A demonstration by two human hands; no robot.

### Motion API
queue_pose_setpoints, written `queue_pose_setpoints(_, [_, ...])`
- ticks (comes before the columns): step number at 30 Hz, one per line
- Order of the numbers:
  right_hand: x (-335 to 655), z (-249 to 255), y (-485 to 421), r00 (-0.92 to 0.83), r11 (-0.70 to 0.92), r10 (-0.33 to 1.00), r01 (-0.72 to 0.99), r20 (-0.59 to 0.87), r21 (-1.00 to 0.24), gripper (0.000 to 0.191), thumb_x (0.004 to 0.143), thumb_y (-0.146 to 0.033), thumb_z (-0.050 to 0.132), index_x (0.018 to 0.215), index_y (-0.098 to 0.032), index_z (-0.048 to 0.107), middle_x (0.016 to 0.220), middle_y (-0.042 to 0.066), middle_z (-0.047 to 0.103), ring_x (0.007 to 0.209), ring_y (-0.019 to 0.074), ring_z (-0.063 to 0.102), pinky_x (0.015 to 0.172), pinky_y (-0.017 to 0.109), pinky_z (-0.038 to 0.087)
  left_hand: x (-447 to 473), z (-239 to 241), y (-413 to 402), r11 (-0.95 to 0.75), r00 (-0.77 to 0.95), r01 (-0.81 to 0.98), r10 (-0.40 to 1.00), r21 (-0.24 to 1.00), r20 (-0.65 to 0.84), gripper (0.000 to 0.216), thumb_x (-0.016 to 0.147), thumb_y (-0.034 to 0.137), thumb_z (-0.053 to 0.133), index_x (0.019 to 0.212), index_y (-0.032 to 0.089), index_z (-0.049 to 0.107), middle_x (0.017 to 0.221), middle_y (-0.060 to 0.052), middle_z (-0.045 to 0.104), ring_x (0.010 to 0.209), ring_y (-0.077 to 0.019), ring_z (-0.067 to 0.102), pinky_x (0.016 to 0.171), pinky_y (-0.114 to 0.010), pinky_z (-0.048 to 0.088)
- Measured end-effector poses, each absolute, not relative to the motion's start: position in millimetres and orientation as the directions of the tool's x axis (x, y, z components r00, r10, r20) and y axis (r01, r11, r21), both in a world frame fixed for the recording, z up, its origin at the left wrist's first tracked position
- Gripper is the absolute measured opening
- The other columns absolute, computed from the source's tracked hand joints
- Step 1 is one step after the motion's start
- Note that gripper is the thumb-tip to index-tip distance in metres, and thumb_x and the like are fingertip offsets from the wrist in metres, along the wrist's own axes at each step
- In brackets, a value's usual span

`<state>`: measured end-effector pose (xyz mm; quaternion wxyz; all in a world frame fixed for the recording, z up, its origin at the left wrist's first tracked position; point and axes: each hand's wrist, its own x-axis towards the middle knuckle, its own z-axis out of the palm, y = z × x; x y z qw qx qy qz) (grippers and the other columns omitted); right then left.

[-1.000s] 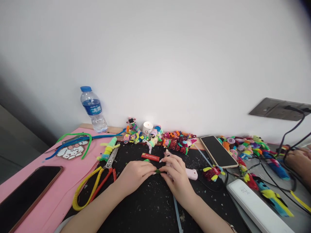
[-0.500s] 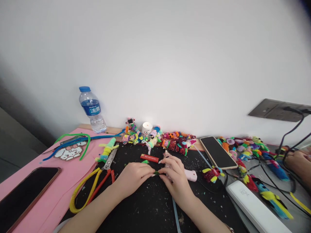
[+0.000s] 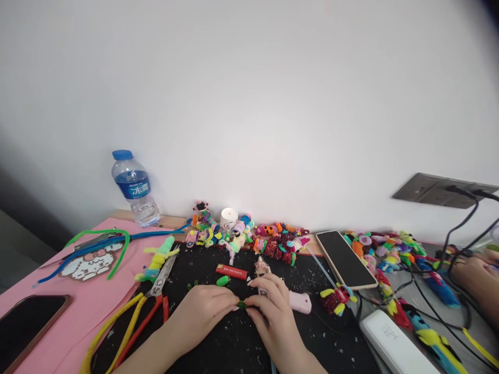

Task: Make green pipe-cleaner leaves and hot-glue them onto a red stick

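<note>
Between my two hands is a small dark green fuzzy piece (image 3: 242, 304), perhaps a bit of pipe cleaner; most of it is hidden by fingertips. My left hand (image 3: 208, 314) pinches its left end, and my right hand (image 3: 273, 311) pinches the other end, both low over the black mat (image 3: 218, 348). Just beyond them lie a bright green fuzzy piece (image 3: 223, 281) and a red lighter (image 3: 231, 271). A pale pink glue gun (image 3: 300, 302) rests partly behind my right hand. To the left lie scissors (image 3: 128, 332) with yellow and red handles, next to a yellow-green pipe-cleaner figure (image 3: 158, 259).
A water bottle (image 3: 134, 189) leans against the wall. Pipe-cleaner figures (image 3: 276, 241) and a paper cup (image 3: 228, 220) line the back. Phones (image 3: 346, 259) lie right and left. A white power bank (image 3: 393, 343) and cables are at right, near another person's hand (image 3: 473, 275).
The view has shifted, so the table things sit lower and slightly further left. Both hands keep their pinch on the green piece, with little other visible change.
</note>
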<state>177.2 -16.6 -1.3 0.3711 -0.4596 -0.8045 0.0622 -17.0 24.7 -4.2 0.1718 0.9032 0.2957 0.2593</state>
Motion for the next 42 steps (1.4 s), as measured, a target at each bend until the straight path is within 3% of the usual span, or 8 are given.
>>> queue_pose_setpoints(8, [177.8, 1.8, -16.1, -0.287, 0.572, 0.777, 0.693, 0.560, -0.438, 0.014, 0.079, -0.010, 0.056, 0.083, -0.022, 0.062, 0.105, 0.007, 0.057, 0.107, 0.0247, 0.047, 0.090, 0.045, 0.042, -16.9, -3.3, 21.9, -0.775, 0.683, 0.441, 0.617, 0.453, 0.391, 0.020, 0.090, 0.022, 0.044, 0.092, 0.018, 0.063, 0.087, -0.002, 0.069, 0.078, -0.0147, 0.064, 0.072, -0.023, 0.048])
queue_pose_setpoints(42, [182.1, 0.7, -16.6, -0.325, 0.603, 0.772, 0.647, 0.547, -0.467, 0.017, 0.079, -0.005, 0.055, 0.081, -0.021, 0.061, 0.106, 0.007, 0.054, 0.107, 0.0249, 0.043, 0.089, 0.043, 0.041, -16.1, 1.9, 19.5, -0.810, 0.714, 0.399, 0.569, 0.431, 0.408, 0.024, 0.092, 0.024, 0.041, 0.090, 0.018, 0.064, 0.084, -0.001, 0.069, 0.074, -0.0129, 0.063, 0.069, -0.022, 0.046])
